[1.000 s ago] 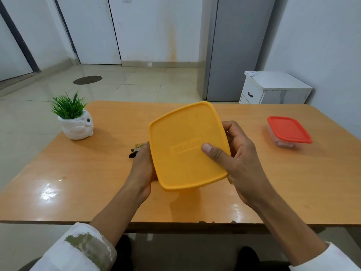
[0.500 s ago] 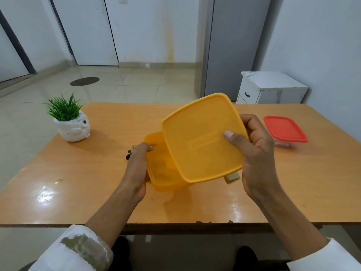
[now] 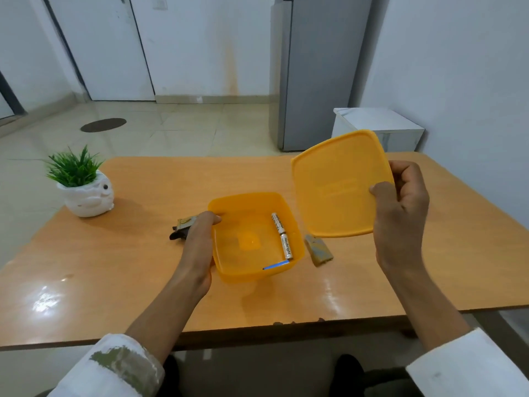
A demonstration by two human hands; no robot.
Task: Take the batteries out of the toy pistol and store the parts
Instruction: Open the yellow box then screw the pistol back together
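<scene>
Head view: box (image 3: 243, 275) open, lid (image 3: 337, 184) held off right.
The right hand (image 3: 400, 213) grips the lid; the left hand (image 3: 197, 242), fingers curled, clasps the box's left wall. The batteries (image 3: 282, 234) lie end-to-end inside. The toy pistol (image 3: 183, 226) lies on the worktop (image 3: 114, 267) just beyond the left hand, the nearer one.

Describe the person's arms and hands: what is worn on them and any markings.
The left hand and right hand are bare: no gloves, rings or watch show. The forearms are uncovered up to white sleeves. The left sleeve carries a blotchy olive-green patch on its cuff. The right sleeve is plain white apart from a small dark speck.
</scene>
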